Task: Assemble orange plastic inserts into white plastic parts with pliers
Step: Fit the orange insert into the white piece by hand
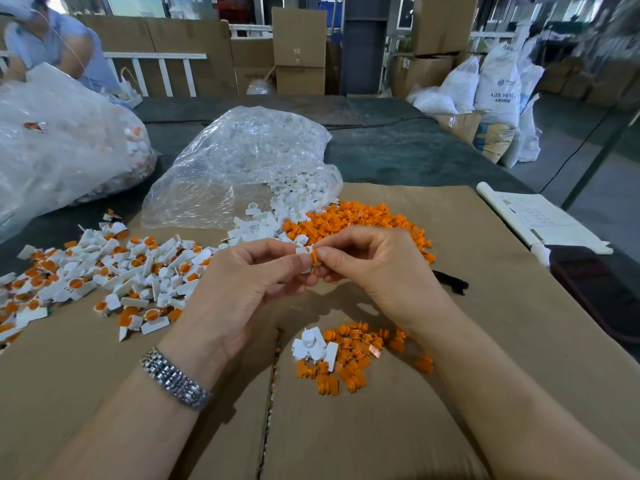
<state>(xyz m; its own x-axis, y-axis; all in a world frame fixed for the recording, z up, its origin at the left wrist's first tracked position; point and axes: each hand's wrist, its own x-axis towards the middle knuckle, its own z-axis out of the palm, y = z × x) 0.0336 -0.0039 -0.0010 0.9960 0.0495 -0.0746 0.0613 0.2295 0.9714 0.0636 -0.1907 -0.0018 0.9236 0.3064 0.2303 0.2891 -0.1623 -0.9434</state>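
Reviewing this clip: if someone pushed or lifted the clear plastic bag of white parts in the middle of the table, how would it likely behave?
The clear bag looks thin and crinkled, so it would probably sag and deform rather than slide as one body. Its mouth lies open toward the cardboard sheet, with white parts already spilled out; lifting it carelessly would likely spill more. It probably feels light for its bulk.

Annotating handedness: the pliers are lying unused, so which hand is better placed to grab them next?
Right, probably. The black pliers lie on the cardboard just beyond the right hand. The left hand pinches the white part and would have to cross over.
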